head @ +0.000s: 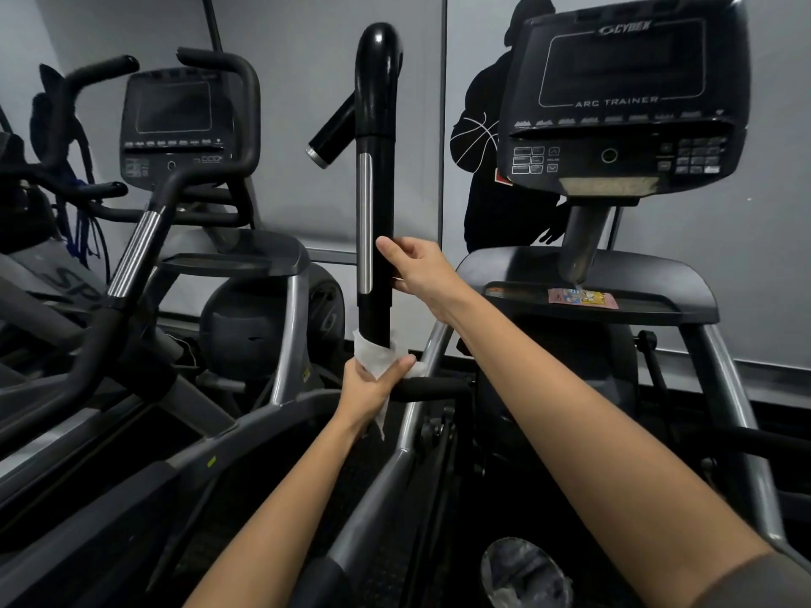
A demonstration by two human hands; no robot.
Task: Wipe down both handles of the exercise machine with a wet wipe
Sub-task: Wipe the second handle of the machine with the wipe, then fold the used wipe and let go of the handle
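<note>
The machine's left handle (pixel 375 138) is a tall black upright bar with a silver strip down its front. My left hand (pixel 373 388) grips its lower end, with a white wet wipe (pixel 378 357) wrapped around the bar under my fingers. Higher up, my right hand (pixel 421 267) holds the bar's right side just below the middle, thumb on the front. The machine's right handle is out of view.
The Cybex Arc Trainer console (pixel 623 103) stands at the upper right above a tray (pixel 658 311) holding a small colourful packet (pixel 583 297). A second identical machine (pixel 175 138) crowds the left. A short black grip (pixel 439 388) juts out beside my left hand.
</note>
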